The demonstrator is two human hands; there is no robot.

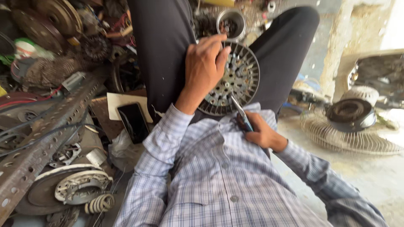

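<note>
left hand (205,67) clamped on slotted motor housing (232,80), steadying it on lap | right hand (261,133) gripping screwdriver (240,111), tip at housing's lower rim | judgement: keep blade seated squarely; housing braced firmly

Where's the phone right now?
In the head view, the black phone lies on a pale card, left of centre. It is beside the person's trouser leg, below and left of the left hand.
</note>
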